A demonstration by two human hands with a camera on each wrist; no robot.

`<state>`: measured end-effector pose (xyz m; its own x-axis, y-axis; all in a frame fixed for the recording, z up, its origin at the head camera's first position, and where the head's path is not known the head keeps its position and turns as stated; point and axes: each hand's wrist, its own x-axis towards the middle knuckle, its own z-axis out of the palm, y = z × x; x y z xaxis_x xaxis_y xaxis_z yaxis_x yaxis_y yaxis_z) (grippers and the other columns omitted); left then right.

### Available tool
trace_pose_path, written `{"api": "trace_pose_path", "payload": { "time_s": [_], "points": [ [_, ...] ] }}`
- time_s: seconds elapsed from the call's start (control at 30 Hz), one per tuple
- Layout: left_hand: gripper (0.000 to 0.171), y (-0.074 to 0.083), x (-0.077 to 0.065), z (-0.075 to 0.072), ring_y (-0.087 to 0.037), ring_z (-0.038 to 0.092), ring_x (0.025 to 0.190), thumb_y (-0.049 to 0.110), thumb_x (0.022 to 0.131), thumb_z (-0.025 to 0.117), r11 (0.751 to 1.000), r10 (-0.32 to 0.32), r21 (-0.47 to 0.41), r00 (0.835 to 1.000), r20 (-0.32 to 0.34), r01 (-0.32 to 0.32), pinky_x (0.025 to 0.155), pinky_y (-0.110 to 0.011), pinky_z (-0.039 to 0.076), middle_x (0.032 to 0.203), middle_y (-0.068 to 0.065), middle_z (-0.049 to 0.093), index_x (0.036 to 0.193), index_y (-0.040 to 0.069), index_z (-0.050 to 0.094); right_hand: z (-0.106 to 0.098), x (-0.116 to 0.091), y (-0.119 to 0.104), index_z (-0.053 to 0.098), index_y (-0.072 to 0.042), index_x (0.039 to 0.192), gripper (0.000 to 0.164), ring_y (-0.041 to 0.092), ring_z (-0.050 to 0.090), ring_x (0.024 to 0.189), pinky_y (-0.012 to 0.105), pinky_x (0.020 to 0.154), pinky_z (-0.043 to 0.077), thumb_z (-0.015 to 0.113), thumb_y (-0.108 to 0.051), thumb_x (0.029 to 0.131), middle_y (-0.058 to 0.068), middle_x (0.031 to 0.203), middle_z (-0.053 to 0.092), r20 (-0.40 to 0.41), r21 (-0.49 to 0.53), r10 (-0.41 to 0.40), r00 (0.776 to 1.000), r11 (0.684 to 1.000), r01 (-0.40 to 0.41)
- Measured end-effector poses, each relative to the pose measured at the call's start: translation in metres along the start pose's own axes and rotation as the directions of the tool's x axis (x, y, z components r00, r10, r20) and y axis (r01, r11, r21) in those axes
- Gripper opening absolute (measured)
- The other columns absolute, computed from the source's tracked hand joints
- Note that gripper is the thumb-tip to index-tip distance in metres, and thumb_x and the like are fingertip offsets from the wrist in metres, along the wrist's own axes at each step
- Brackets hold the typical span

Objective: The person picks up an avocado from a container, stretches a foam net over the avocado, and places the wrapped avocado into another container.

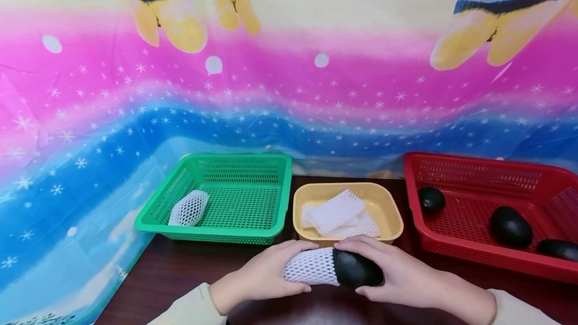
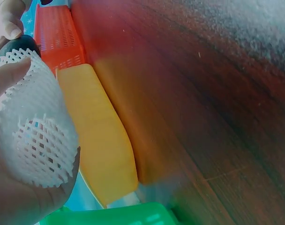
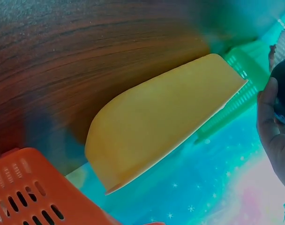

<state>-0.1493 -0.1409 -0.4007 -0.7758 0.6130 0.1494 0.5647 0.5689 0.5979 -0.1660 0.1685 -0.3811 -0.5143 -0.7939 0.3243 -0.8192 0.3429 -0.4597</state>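
Between both hands, in front of the yellow tub, is a smooth dark avocado (image 1: 358, 269) partly inside a white foam net sleeve (image 1: 311, 267). My left hand (image 1: 264, 271) grips the sleeve, thumb and fingers on opposite sides of it. The bare end is held by my right hand (image 1: 402, 274), with fingers over the top and thumb below. In the left wrist view the net (image 2: 39, 126) reaches past the fruit to an open, gathered end. The right wrist view shows fingers (image 3: 269, 103) curved against the dark fruit (image 3: 284, 89).
A green basket (image 1: 280, 199) at left holds one netted fruit (image 1: 189, 208). The yellow tub (image 1: 393, 214) in the middle contains flat foam nets (image 1: 340, 214). At right, a red basket (image 1: 415, 204) holds several bare dark avocados (image 1: 510, 227). A patterned cloth (image 1: 271, 84) hangs behind.
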Motion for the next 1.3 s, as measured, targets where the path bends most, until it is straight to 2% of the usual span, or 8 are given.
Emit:
{"api": "trace_pose_path", "payload": {
  "time_s": [0.2, 0.47, 0.67, 0.8, 0.9, 1.07, 1.17, 1.3],
  "points": [
    [0.064, 0.005, 0.005, 0.001, -0.006, 0.059, 0.106, 0.033, 0.085, 0.085, 0.999, -0.015, -0.051, 1.0, -0.02, 0.014, 0.091, -0.028, 0.051, 0.126, 0.008, 0.063, 0.142, 0.021, 0.057, 0.0, 0.002, -0.001, 0.044, -0.028, 0.151, 0.081, 0.014, 0.058, 0.122, 0.035, 0.095, 0.054, 0.088, -0.021, 0.083, -0.009, 0.141, 0.054, -0.013, -0.001, -0.008, 1.0, 1.0, 0.008],
    [0.053, 0.014, 0.011, 0.006, -0.004, 0.061, 0.097, 0.035, 0.086, 0.084, 0.995, 0.002, -0.103, 0.996, -0.088, -0.011, 0.085, -0.024, 0.051, 0.114, 0.007, 0.068, 0.132, 0.023, 0.06, 0.001, 0.004, -0.002, 0.042, -0.023, 0.141, 0.072, 0.013, 0.061, 0.115, 0.032, 0.094, 0.054, 0.086, -0.031, 0.085, -0.004, 0.134, 0.058, 0.011, 0.175, 0.139, 0.99, 0.975, -0.139],
    [0.05, 0.013, 0.014, 0.01, -0.003, 0.062, 0.095, 0.035, 0.086, 0.085, 0.986, -0.005, -0.164, 0.992, -0.123, -0.015, 0.084, -0.024, 0.052, 0.112, 0.006, 0.07, 0.129, 0.022, 0.064, 0.003, 0.004, -0.001, 0.043, -0.022, 0.143, 0.069, 0.014, 0.058, 0.119, 0.027, 0.097, 0.05, 0.084, -0.03, 0.088, 0.003, 0.141, 0.053, -0.025, 0.253, 0.088, 0.996, 0.964, -0.079],
    [0.05, 0.013, 0.015, 0.008, -0.003, 0.062, 0.096, 0.036, 0.085, 0.085, 0.982, -0.03, -0.188, 0.991, -0.131, 0.005, 0.085, -0.025, 0.052, 0.113, 0.007, 0.07, 0.129, 0.021, 0.065, 0.003, 0.002, 0.001, 0.048, -0.018, 0.147, 0.07, 0.011, 0.048, 0.128, 0.027, 0.093, 0.053, 0.084, -0.013, 0.087, 0.007, 0.145, 0.046, -0.069, 0.242, 0.031, 0.997, 0.97, -0.013],
    [0.052, 0.013, 0.015, 0.007, -0.004, 0.062, 0.096, 0.036, 0.084, 0.086, 0.982, -0.034, -0.188, 0.991, -0.128, 0.009, 0.085, -0.025, 0.052, 0.113, 0.006, 0.07, 0.129, 0.02, 0.066, 0.002, 0.0, 0.002, 0.05, -0.017, 0.149, 0.072, 0.009, 0.043, 0.13, 0.028, 0.087, 0.056, 0.082, -0.003, 0.086, 0.006, 0.142, 0.045, -0.054, 0.301, 0.031, 0.998, 0.954, -0.014],
    [0.057, 0.011, 0.016, 0.006, -0.004, 0.062, 0.096, 0.035, 0.081, 0.087, 0.981, -0.023, -0.195, 0.993, -0.116, 0.0, 0.085, -0.025, 0.052, 0.113, 0.004, 0.071, 0.132, 0.018, 0.065, 0.003, 0.0, 0.004, 0.053, -0.015, 0.146, 0.067, 0.01, 0.055, 0.12, 0.032, 0.08, 0.06, 0.082, -0.005, 0.087, 0.006, 0.136, 0.054, -0.059, 0.425, 0.055, 0.997, 0.905, -0.025],
    [0.059, 0.011, 0.017, 0.007, -0.005, 0.063, 0.095, 0.033, 0.08, 0.088, 0.977, -0.028, -0.215, 0.993, -0.118, 0.002, 0.085, -0.025, 0.052, 0.113, 0.003, 0.071, 0.132, 0.017, 0.065, 0.004, 0.0, 0.006, 0.056, -0.016, 0.142, 0.062, 0.01, 0.061, 0.109, 0.031, 0.073, 0.06, 0.084, -0.011, 0.087, 0.005, 0.131, 0.06, -0.092, 0.418, 0.085, 0.992, 0.908, -0.039],
    [0.065, 0.013, 0.02, 0.007, -0.005, 0.062, 0.097, 0.034, 0.079, 0.089, 0.971, -0.045, -0.236, 0.995, -0.093, 0.021, 0.086, -0.025, 0.051, 0.114, 0.005, 0.069, 0.136, 0.019, 0.063, 0.005, 0.0, 0.007, 0.056, -0.013, 0.141, 0.062, 0.01, 0.063, 0.103, 0.031, 0.068, 0.059, 0.084, -0.014, 0.086, 0.009, 0.13, 0.062, -0.088, 0.43, 0.123, 0.989, 0.9, -0.073]
  ]
}}
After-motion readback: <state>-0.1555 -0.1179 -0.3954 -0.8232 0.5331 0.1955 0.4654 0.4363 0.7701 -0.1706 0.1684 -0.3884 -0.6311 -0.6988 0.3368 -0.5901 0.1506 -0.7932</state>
